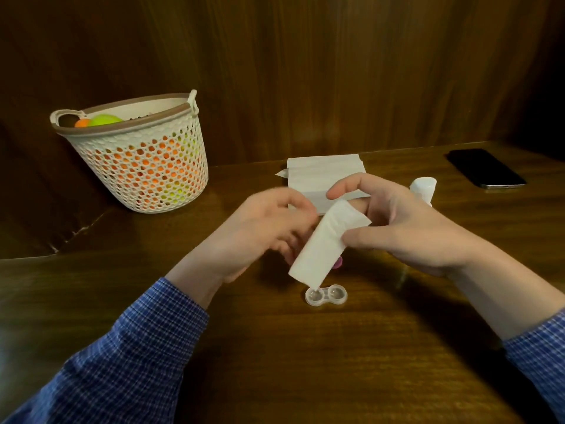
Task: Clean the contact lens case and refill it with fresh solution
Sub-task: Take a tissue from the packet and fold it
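A clear contact lens case point(326, 295) lies open on the wooden table, both wells uncapped. Above it my right hand point(406, 231) pinches a folded white tissue point(324, 246) between thumb and fingers; its lower corner hangs just over the case's left well. My left hand point(263, 231) is blurred, with curled fingers against the tissue's left edge; whether it grips the tissue is unclear. A pink cap point(337, 263) peeks out behind the tissue. The white solution bottle point(423, 188) stands behind my right hand, partly hidden.
A stack of white tissues point(324, 175) lies at the back of the table point(275, 362). A perforated white basket point(137, 160) of orange and green balls stands at the back left. A black phone point(484, 168) lies at the far right.
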{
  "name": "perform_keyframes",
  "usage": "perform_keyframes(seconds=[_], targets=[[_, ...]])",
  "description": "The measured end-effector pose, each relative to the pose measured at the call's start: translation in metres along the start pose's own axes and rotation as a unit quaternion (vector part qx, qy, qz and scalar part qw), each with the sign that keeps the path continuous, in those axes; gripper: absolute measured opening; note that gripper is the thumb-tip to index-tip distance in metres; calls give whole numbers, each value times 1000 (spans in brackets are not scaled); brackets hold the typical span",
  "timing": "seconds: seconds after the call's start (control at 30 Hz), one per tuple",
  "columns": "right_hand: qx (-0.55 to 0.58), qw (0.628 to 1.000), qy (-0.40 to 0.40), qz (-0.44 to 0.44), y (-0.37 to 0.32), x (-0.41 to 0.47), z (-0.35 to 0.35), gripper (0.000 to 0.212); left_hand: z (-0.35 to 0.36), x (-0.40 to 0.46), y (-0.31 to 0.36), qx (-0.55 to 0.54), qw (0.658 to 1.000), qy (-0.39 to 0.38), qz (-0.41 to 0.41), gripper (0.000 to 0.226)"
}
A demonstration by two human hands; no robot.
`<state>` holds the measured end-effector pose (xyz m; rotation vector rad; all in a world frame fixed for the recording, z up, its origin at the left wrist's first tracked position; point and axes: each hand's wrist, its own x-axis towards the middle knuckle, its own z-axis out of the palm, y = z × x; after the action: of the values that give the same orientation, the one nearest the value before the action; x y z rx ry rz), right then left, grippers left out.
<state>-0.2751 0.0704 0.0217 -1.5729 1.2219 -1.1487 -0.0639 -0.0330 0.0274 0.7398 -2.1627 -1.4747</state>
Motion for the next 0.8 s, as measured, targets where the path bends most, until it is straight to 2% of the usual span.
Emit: perform_keyframes(seconds=[0.07,0.1,0.23,0.33,0.4,0.47,0.6,0.7,0.8], targets=[[-20,1000,0,13,1,1,5,50,6,-4,0,62,996,-64,12,15],[-19,1000,12,20,1,1,7,49,9,-5,-1,78,994,-69,13,15],[61,993,87,58,6,7,12,32,17,-3,-4,17,1000,-8,6,23],[74,993,37,82,5,7,16,10,20,-1,-5,-24,999,47,8,25],[100,992,8,79,5,6,18,10,19,-1,-7,-43,998,41,14,29],[152,987,11,51,5,5,17,14,17,-1,-8,-116,993,0,25,30],[235,971,49,2,4,5,18,14,17,-2,-6,-245,967,-53,50,12],[280,959,46,12,3,6,23,18,17,-2,-5,-285,956,-51,38,21],[244,967,75,15,8,7,25,31,18,-1,-1,-274,961,-36,21,15]])
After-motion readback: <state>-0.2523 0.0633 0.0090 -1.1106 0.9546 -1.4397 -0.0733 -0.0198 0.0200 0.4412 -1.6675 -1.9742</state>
